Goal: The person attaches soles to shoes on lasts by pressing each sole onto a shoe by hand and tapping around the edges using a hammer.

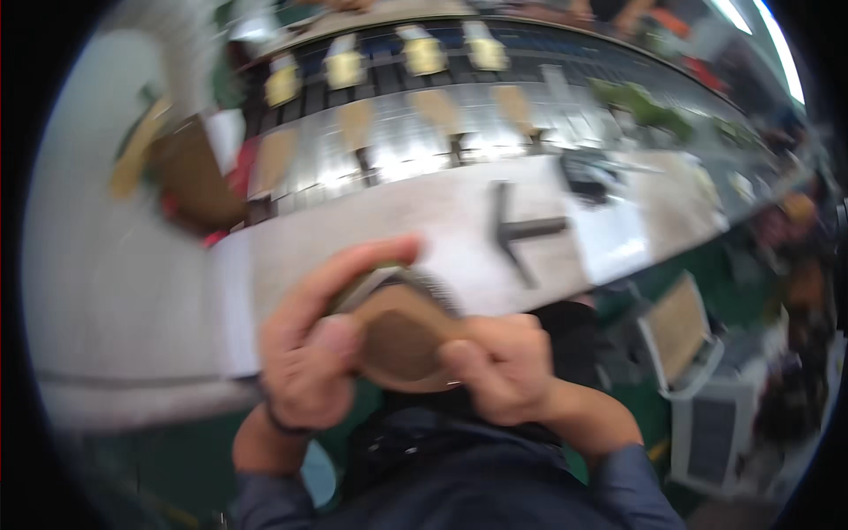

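Between my two hands, above the near edge of the table, is a rounded shoe part (402, 340) with a tan face, a darker brown oval in its middle and a dark olive rim. My left hand (309, 344) is closed round its left side, thumb on the face and index finger stretched along the top. On the right, my right hand (502, 364) pinches the edge with thumb and bent fingers. Motion blur hides finer detail, and the underside is out of sight. A dark hammer (521, 230) lies on the table beyond, to the right.
The pale worktable (353, 221) borders a metal conveyor (397, 132) carrying several tan sole-shaped pieces (435, 112) and yellow-and-white shoe forms (424, 53). A brown box-like object (194, 177) stands at left. A dark tool (587, 172) lies at right, above a tan-topped stand (676, 329). Other people's hands show across the conveyor.
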The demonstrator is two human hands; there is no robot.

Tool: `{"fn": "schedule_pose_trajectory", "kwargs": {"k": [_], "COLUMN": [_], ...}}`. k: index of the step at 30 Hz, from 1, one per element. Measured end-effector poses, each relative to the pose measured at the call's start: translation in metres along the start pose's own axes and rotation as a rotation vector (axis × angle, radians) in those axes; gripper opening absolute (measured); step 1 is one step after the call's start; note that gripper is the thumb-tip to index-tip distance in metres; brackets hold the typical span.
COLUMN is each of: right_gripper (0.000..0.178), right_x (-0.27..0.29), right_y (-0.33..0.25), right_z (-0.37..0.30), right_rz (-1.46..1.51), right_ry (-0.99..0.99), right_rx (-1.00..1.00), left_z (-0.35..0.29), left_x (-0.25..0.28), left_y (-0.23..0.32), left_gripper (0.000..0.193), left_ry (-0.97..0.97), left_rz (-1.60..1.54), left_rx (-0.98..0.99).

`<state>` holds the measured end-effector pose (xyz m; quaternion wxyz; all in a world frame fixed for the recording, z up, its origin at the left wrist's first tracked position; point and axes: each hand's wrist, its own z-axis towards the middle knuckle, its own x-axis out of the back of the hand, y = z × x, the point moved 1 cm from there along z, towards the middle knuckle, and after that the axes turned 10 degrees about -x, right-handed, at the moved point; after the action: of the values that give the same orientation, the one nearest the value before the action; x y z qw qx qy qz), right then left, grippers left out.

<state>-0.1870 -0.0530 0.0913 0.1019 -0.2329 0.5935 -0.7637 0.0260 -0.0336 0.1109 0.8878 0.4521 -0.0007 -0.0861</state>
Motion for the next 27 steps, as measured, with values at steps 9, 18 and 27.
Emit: {"fn": "schedule_pose_trajectory", "kwargs": {"k": [9,18,27], "right_gripper": [0.032,0.021,0.019], "right_x": [-0.032,-0.037,-0.031], "right_y": [-0.004,-0.007,-0.005], "right_z": [0.009,0.023,0.051], "right_rz": [-0.034,-0.095,-0.423], "right_ry": [-0.051,-0.118,-0.154], "right_rx": [0.092,0.157,0.199], "left_z": [-0.02,-0.012,-0.043], "left_x": [0.016,0.02,0.029], "left_y": [0.022,0.029,-0.025], "left_gripper": [0.045,0.027,0.019], "left_ry": [0.107,0.134,0.552], "left_rz": [0.106,0.396,0.166], "left_rx": [0.035,0.022,-0.241]}}
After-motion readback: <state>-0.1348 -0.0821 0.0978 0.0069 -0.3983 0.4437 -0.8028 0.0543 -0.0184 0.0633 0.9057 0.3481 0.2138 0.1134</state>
